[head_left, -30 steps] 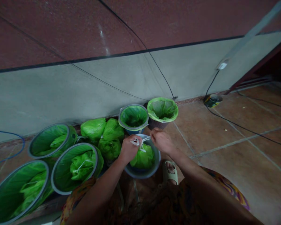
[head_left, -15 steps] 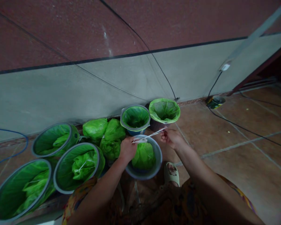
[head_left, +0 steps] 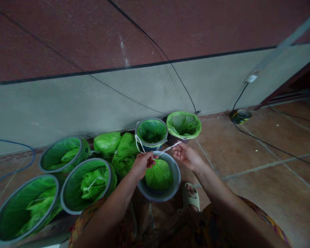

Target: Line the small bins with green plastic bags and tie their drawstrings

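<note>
**Your two hands pull a white string over a green bag**

On the far left, a big round bin (head_left: 26,177) sits on the floor (head_left: 248,155). It has a green liner, and loose green bags lie inside. Just beside it is a second bin (head_left: 62,199) with a tied green bag in it. A third bin (head_left: 41,161) stands behind them, close to the gray wall (head_left: 67,103).

Next comes a pile of tied green bags (head_left: 116,148) on the floor by the wall.

Then you see your left hand (head_left: 143,164). Its fingers are pressed together, pinching a white string (head_left: 170,147). A loop of that string curls up just above this hand. The string runs tight across to your right hand (head_left: 187,156), which pinches the other end with its fingertips, palm turned up.

Under both hands stands a gray bucket (head_left: 158,198). A full green bag (head_left: 158,174) sits inside it, and the string comes from its top.

Behind it stand a small blue-gray bucket (head_left: 165,137) and a dark pot (head_left: 179,139), both lined in green.

Near your right arm is a pale sandal (head_left: 191,194). Far right, black cords (head_left: 260,139) cross the brown tiles.
</note>
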The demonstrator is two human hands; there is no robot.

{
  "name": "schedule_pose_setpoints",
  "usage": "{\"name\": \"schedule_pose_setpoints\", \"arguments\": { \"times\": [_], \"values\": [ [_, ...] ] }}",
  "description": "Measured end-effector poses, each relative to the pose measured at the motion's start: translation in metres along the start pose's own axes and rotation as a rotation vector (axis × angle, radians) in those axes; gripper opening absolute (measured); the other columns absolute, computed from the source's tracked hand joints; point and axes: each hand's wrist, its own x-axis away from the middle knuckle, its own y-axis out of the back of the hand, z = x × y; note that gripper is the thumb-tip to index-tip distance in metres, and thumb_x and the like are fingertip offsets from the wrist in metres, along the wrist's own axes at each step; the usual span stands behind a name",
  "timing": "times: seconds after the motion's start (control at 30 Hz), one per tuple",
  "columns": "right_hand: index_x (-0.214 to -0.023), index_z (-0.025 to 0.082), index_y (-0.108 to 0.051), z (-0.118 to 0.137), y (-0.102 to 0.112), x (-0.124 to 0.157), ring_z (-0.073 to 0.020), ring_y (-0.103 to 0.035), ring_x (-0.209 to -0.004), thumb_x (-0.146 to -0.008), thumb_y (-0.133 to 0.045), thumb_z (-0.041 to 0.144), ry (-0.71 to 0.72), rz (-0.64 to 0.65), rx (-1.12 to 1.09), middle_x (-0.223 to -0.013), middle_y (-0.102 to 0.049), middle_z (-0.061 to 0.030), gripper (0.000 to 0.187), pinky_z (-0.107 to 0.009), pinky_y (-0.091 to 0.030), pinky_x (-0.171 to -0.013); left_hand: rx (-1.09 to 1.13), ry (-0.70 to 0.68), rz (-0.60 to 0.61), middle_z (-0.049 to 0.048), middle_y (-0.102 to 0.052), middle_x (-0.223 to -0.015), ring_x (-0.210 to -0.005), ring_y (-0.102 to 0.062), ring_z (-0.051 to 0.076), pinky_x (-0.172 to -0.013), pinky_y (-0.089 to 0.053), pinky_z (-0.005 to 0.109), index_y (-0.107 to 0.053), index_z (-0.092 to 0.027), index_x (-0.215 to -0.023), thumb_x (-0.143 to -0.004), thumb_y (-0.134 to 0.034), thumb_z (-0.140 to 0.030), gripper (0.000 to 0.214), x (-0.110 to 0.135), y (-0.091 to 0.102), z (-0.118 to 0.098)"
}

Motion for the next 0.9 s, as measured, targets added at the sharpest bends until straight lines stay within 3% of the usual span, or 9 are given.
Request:
{"name": "schedule_pose_setpoints", "arguments": {
  "times": [0.1,0.2,0.27,0.33,0.43,0.5,0.67,0.8,0.9],
  "values": [
    [-0.076,0.017,-0.066,0.012,-0.02,0.014,-0.007,-0.055,-0.053,-0.076,-0.073,0.036,0.06,0.127,0.065,-0.066,-0.066,0.0004,0.021,-0.018,-0.047,-0.052,-0.037,-0.046,0.057,-0.0007,-0.059,-0.062,-0.051,-0.052,0.009,-0.049,-0.036,0.021,-0.059,-0.015,-0.066,-0.067,-0.071,-0.043,0.031,-0.001,-0.005,0.002],
    [-0.077,0.016,-0.067,0.017,-0.036,0.025,-0.007,-0.057,-0.057,-0.077,-0.073,0.035,0.071,0.267,0.16,-0.066,-0.065,0.0006,0.019,-0.018,-0.047,-0.056,-0.191,-0.152,0.243,-0.0037,-0.057,-0.065,-0.056,-0.049,0.008,-0.056,-0.039,0.022,-0.067,-0.014,-0.083,-0.062,-0.077,-0.032,0.029,-0.001,-0.009,0.003],
    [-0.078,0.016,-0.067,0.017,-0.042,0.027,-0.008,-0.058,-0.062,-0.078,-0.072,0.034,0.07,0.332,0.194,-0.068,-0.065,0.0002,0.018,-0.019,-0.047,-0.059,-0.33,-0.24,0.37,-0.0029,-0.058,-0.068,-0.061,-0.05,0.009,-0.06,-0.039,0.022,-0.068,-0.015,-0.083,-0.066,-0.074,-0.03,0.024,0.001,-0.012,0.002],
    [-0.087,0.017,-0.068,0.014,-0.043,0.024,-0.0083,-0.059,-0.064,-0.08,-0.069,0.031,0.081,0.351,0.186,-0.072,-0.066,0.0004,0.016,-0.019,-0.047,-0.06,-0.452,-0.306,0.421,-0.0022,-0.058,-0.067,-0.062,-0.05,0.01,-0.062,-0.04,0.023,-0.067,-0.015,-0.078,-0.076,-0.067,-0.033,0.019,0.004,-0.014,0.001],
    [-0.115,0.024,-0.06,0.006,-0.038,0.016,-0.0064,-0.056,-0.061,-0.078,-0.068,0.025,0.115,0.244,0.165,-0.092,-0.068,0.0006,0.038,-0.019,-0.046,-0.056,-0.552,-0.351,0.394,-0.0027,-0.055,-0.064,-0.059,-0.049,0.01,-0.06,-0.04,0.023,-0.064,-0.015,-0.077,-0.084,-0.057,-0.035,0.022,0.007,-0.014,-0.002],
    [-0.121,0.026,-0.056,-0.002,-0.034,0.012,-0.0057,-0.055,-0.056,-0.075,-0.067,0.022,0.094,0.21,0.269,-0.101,-0.068,-0.0001,0.048,-0.019,-0.044,-0.05,-0.576,-0.368,0.382,-0.0031,-0.054,-0.064,-0.057,-0.049,0.01,-0.058,-0.04,0.022,-0.061,-0.016,-0.077,-0.086,-0.054,-0.034,0.021,0.008,-0.012,-0.003],
    [-0.103,0.019,-0.06,-0.018,-0.03,0.009,-0.0092,-0.056,-0.057,-0.084,-0.058,0.028,0.069,0.369,0.598,-0.075,-0.064,0.0017,0.021,-0.022,-0.045,-0.053,-0.522,-0.368,0.415,-0.0033,-0.053,-0.064,-0.053,-0.048,0.008,-0.053,-0.04,0.021,-0.054,-0.017,-0.073,-0.087,-0.049,-0.034,0.023,0.005,-0.009,-0.003],
    [-0.093,0.019,-0.058,-0.022,-0.031,0.008,-0.0129,-0.063,-0.074,-0.081,-0.063,0.027,0.107,0.496,0.501,-0.08,-0.066,0.0006,0.015,-0.027,-0.047,-0.071,-0.475,-0.358,0.334,-0.0045,-0.052,-0.062,-0.049,-0.049,0.008,-0.05,-0.041,0.021,-0.053,-0.017,-0.078,-0.088,-0.048,-0.038,0.024,0.003,-0.009,0.001],
    [-0.092,0.019,-0.058,-0.031,-0.033,0.007,-0.0129,-0.062,-0.073,-0.074,-0.07,0.025,0.075,0.426,0.426,-0.078,-0.066,0.0017,0.022,-0.026,-0.046,-0.07,-0.521,-0.363,0.263,-0.0052,-0.052,-0.06,-0.046,-0.047,0.008,-0.048,-0.039,0.02,-0.056,-0.017,-0.082,-0.088,-0.048,-0.04,0.025,0.001,-0.007,0.001]
  ]
}}
